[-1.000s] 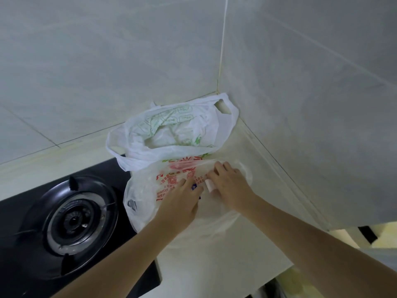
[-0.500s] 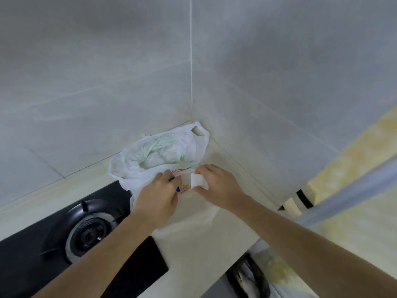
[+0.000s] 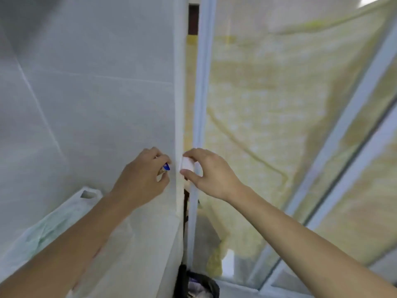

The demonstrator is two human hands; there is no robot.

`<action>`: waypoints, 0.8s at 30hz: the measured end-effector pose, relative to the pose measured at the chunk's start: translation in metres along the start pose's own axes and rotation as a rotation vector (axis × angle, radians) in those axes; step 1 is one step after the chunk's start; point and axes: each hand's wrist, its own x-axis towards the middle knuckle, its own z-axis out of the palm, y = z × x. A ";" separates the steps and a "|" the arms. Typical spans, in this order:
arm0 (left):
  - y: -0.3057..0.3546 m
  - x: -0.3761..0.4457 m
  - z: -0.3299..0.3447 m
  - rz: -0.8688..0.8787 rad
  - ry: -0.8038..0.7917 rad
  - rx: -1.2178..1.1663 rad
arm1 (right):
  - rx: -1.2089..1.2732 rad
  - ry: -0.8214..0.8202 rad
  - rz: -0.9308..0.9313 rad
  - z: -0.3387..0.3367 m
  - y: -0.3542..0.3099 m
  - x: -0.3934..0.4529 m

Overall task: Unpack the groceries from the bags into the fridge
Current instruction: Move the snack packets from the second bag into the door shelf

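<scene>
Nearest you, at 7 o'clock, your left forearm crossed over the bag (image 3: 49, 229) slumped on the counter, its handle loop (image 3: 87, 194) lying slack toward the tiled wall (image 3: 86, 93). At 6 o'clock, low between counter edge and door frame, sat a dark bin (image 3: 202, 286).

Higher, near the centre, both hands were lifted clear of the bag, each with its own item. Your left hand (image 3: 141, 179) was curled around a small packet (image 3: 165, 167); only a blue tip showed past the knuckles, so what it was could not be told. Your right hand (image 3: 206, 173) pinched a small white block (image 3: 187, 163) between thumb below and fingers above. Holding one item per hand probably let you take two groceries in one trip, and the pinch suited a small, light piece that needed no full grasp.

The two hands sat just apart, either side of the wall corner (image 3: 179, 104) at 12 o'clock. That edge and the pale frame (image 3: 200, 82) beside it were the nearest things to clip, I judged.

Farther off, from 1 to 4 o'clock, the yellow-backed glass panels (image 3: 279, 104) filled the view. The open way looked to lie rightward, past the frame. No fridge was in sight, so you would have had to turn further to find it.
</scene>
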 end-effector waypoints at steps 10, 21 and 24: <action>0.276 0.110 0.065 0.546 -0.071 -0.400 | -0.320 0.358 0.497 -0.226 0.084 -0.194; 0.609 0.079 0.131 0.996 -0.304 -0.769 | -0.629 0.679 1.065 -0.383 0.079 -0.448; 0.684 0.051 0.136 1.123 -0.353 -0.832 | -0.722 0.828 1.238 -0.395 0.059 -0.502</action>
